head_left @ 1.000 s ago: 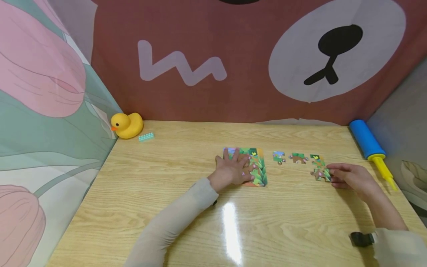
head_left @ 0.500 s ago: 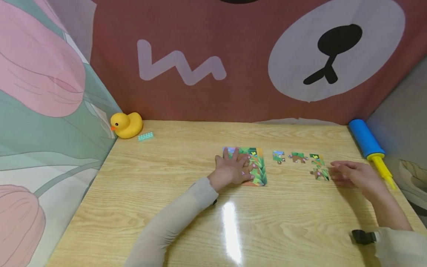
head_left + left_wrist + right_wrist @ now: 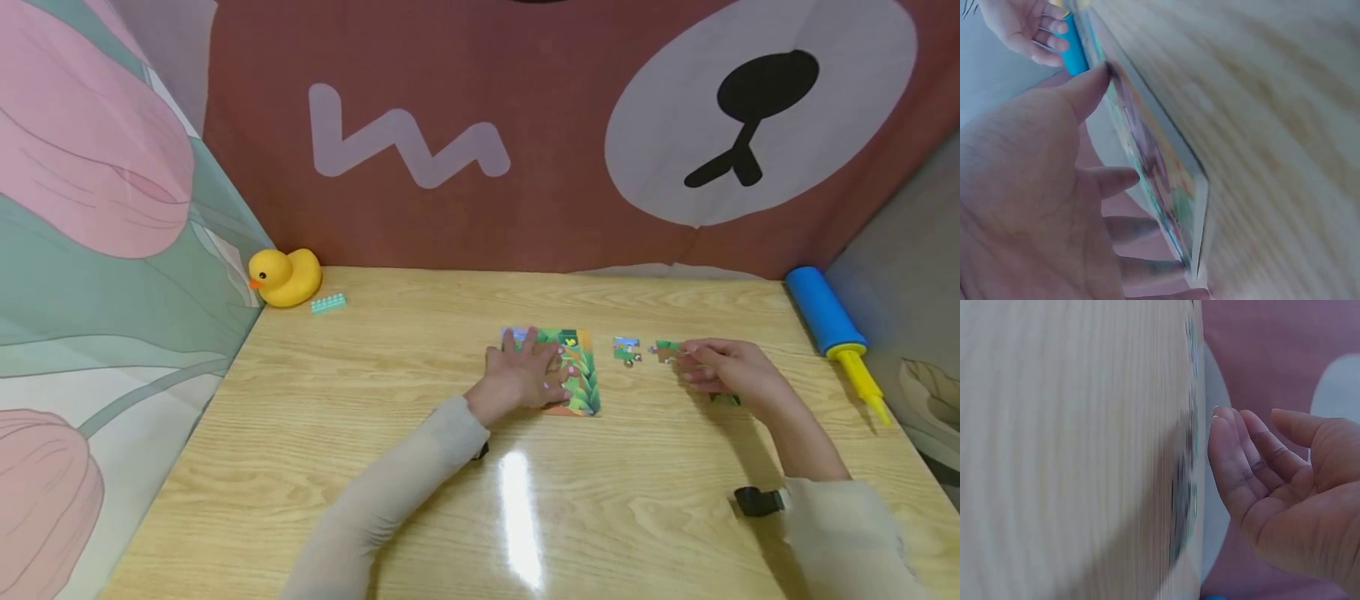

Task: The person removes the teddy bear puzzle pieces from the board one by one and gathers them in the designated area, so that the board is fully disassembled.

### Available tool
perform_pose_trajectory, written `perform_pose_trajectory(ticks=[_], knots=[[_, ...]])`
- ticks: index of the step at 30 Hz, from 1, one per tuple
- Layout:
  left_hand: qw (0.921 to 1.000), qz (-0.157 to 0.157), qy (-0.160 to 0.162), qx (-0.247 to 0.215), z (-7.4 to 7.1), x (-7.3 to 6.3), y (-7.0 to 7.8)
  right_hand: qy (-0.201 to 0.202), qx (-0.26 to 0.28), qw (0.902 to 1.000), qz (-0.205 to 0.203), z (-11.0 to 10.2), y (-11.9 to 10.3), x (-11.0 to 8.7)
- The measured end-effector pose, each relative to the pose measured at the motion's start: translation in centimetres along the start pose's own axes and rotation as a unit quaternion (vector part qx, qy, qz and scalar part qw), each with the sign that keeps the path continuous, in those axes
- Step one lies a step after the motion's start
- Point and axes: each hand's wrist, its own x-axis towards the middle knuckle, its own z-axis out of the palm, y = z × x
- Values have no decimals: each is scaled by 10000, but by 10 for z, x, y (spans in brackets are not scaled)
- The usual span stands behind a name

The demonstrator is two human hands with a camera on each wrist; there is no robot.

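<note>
My left hand (image 3: pixel 517 375) lies with fingers spread on a colourful jigsaw puzzle (image 3: pixel 588 387), covering much of its picture. In the left wrist view, its fingertips touch the puzzle board (image 3: pixel 1179 199). To the right is a loose blue-and-green puzzle piece (image 3: pixel 627 348), and beside it a brown-and-green puzzle piece (image 3: pixel 665 351). My right hand (image 3: pixel 738 375) hovers over the right end of the loose pieces. A bit of another puzzle piece (image 3: pixel 726 400) shows below it; the rest is hidden. In the right wrist view, the right fingers (image 3: pixel 1229 462) are loosely bent, apart from the tabletop and holding nothing.
A yellow rubber duck (image 3: pixel 287 277) sits at the back left of the wooden table (image 3: pixel 360 367), with a mint toy brick (image 3: pixel 328 303) beside it. A blue-and-yellow pump-like toy (image 3: pixel 823 312) lies along the right edge. A printed cloth (image 3: pixel 555 208) stands behind the table.
My right hand came away from the lower right puzzle piece, then moved left over the loose pieces and now hides part of them. The left hand stays on the puzzle.
</note>
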Motion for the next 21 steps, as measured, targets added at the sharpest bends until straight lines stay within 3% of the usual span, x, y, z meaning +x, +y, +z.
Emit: perform_pose_trajectory(ticks=[7, 18, 21], knots=[[9993, 91, 174, -309, -3, 1, -12, -353, 313, 9984, -317, 34, -25, 23], [9957, 511, -433, -641, -9, 3, -34, -852, 364, 9953, -281, 80, -60, 51], [9951, 482, -492, -709, -10, 2, -39, -987, 302, 9943, -266, 91, -68, 55]])
